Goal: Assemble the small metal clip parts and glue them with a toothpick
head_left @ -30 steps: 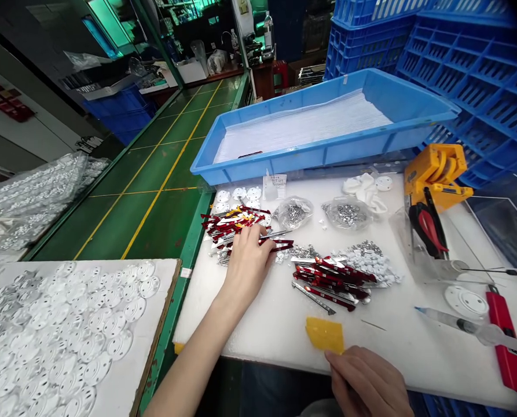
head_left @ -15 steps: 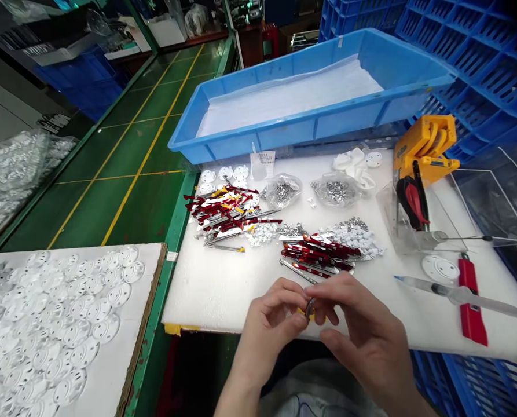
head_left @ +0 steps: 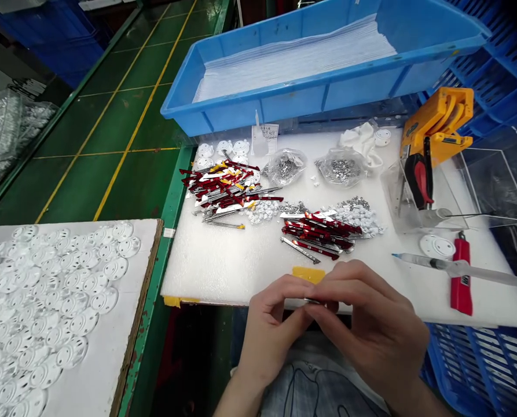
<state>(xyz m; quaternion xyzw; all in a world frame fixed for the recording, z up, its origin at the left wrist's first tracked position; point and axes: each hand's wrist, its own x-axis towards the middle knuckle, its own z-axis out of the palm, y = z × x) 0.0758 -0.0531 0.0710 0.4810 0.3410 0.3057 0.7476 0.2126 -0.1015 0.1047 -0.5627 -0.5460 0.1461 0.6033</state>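
Observation:
My left hand [head_left: 275, 330] and my right hand [head_left: 366, 324] meet just off the front edge of a white foam board [head_left: 241, 272]. Their fingertips pinch a small silver metal piece [head_left: 312, 301], mostly hidden by my fingers. A yellow sponge pad [head_left: 308, 274] lies just beyond them, its near part hidden behind my hands. Farther back on the board are two loose piles of red-and-silver metal strips, one [head_left: 321, 234] nearer my hands and one [head_left: 226, 194] to the left.
A blue plastic tray [head_left: 249, 104] of white sheets stands behind the board. Small parts, bags, a syringe [head_left: 432, 264] and a red utility knife [head_left: 461, 284] lie around. Clear perforated discs cover a white board [head_left: 132, 289] at left.
My left hand has left the left pile and joined my right at the front edge. The silver piece is pinched between them, and the yellow pad is partly hidden. The view has tilted downward.

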